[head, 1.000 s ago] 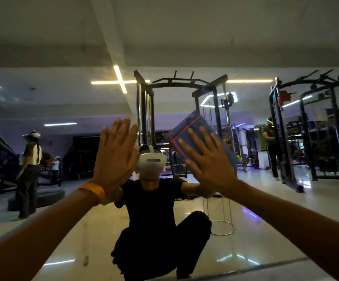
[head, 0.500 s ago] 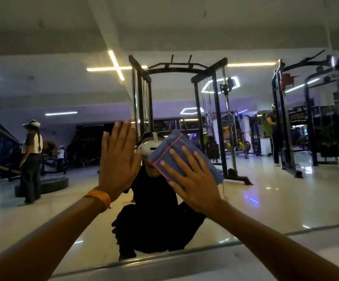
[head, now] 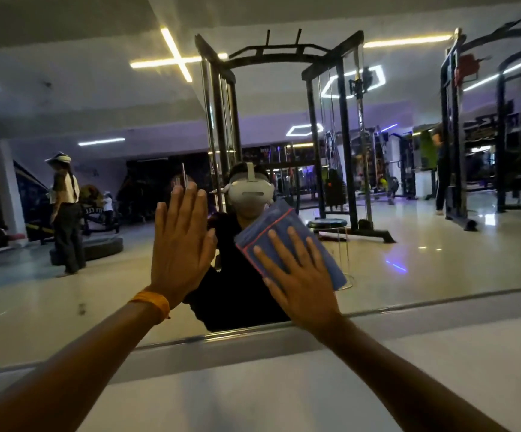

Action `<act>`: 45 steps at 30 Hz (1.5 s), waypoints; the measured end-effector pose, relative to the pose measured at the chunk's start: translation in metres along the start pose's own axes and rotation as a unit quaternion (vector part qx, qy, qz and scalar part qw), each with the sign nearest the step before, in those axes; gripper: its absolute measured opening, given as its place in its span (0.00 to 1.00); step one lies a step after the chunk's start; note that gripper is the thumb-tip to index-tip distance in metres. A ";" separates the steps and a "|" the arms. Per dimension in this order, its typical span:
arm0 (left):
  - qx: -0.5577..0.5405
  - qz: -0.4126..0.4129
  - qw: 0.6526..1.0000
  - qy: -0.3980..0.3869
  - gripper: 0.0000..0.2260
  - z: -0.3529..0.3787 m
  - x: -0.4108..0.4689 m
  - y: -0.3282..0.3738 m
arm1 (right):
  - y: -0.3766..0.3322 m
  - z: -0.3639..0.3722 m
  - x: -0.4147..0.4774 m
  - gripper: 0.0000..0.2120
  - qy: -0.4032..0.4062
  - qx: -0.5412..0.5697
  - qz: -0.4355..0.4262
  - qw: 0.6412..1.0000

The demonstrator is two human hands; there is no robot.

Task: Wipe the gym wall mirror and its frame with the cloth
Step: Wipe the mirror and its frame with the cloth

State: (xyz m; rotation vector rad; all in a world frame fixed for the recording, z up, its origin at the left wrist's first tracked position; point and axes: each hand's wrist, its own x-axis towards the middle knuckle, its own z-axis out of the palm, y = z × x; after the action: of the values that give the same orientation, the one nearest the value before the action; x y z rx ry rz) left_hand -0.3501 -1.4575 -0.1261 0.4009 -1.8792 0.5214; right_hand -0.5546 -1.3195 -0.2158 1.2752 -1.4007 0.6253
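- Two hands meet the mirror [head: 440,244] low on the glass, just above its bottom frame [head: 424,305].
- Our right hand [head: 299,275] lies flat on the folded blue cloth [head: 268,226]. Its fingers are straight and spread, pressing the cloth to the glass rather than curling round it.
- The cloth sits just below the middle of the view, toward 5 o'clock. Its red-stitched edge points to 11 o'clock and its far corner pokes out past the fingertips.
- Our left hand [head: 181,244], at 9 o'clock of the cloth, is open with straight fingers close together. It looks to be braced palm-first on the bare glass and holds nothing. An orange wristband [head: 151,302] sits at the wrist.
- The step in hand seems to be wiping the lower pane, with the frame at 6 o'clock of the cloth likely next.
- To do it well, we want even pressure through the whole palm so the cloth does not ride up at its free corner.
- Overlapping strokes should run toward 6 o'clock and finish along the frame's lip, where dust tends to gather.
- The bracing palm may leave a print at 9 o'clock, so that patch deserves a pass too.
- Dim light and reflections hide streaks, so we cannot tell how clean the glass is.
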 end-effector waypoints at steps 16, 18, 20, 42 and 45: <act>0.026 0.048 0.998 -0.031 0.30 -0.001 -0.079 -0.022 | -0.014 0.004 -0.055 0.26 -0.059 0.003 -0.079 0.995; 0.021 0.041 0.998 -0.030 0.30 0.001 -0.087 -0.025 | 0.018 -0.009 -0.052 0.26 -0.060 -0.019 -0.082 0.995; 0.014 0.030 0.999 -0.023 0.29 0.001 -0.095 -0.030 | 0.059 -0.025 -0.062 0.27 -0.050 -0.018 0.006 0.999; 0.015 0.066 0.997 -0.043 0.28 -0.017 -0.155 -0.080 | 0.038 -0.033 -0.079 0.26 -0.192 -0.028 -0.212 0.958; 0.014 0.060 0.997 -0.044 0.29 -0.014 -0.155 -0.080 | -0.033 -0.003 -0.041 0.26 -0.171 -0.009 -0.277 0.946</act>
State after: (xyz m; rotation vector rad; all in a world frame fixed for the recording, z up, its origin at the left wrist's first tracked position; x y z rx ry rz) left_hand -0.2445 -1.5132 -0.2538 0.3358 -1.9922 0.6184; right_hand -0.5304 -1.3118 -0.2617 1.7280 -1.2255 0.0048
